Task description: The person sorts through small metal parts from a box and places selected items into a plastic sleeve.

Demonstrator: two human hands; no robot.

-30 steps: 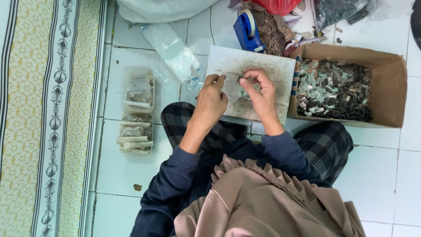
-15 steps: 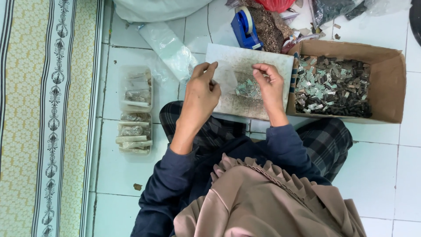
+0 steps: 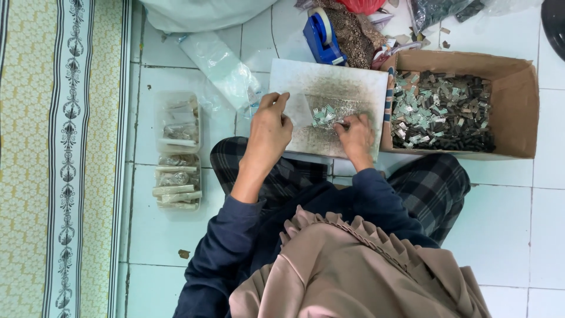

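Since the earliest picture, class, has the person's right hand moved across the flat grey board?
Yes. The right hand has dropped from the middle of the flat grey board toward its near edge, beside the brown cardboard box.

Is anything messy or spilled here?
Nothing is clearly spilled. The small metal pieces sit in a pile on the stained board between the left hand and right hand. Only a few scraps lie loose on the tiles behind the cardboard box.

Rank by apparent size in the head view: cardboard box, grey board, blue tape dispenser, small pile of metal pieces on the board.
1. cardboard box
2. grey board, somewhat smaller
3. blue tape dispenser
4. pile of metal pieces, smallest
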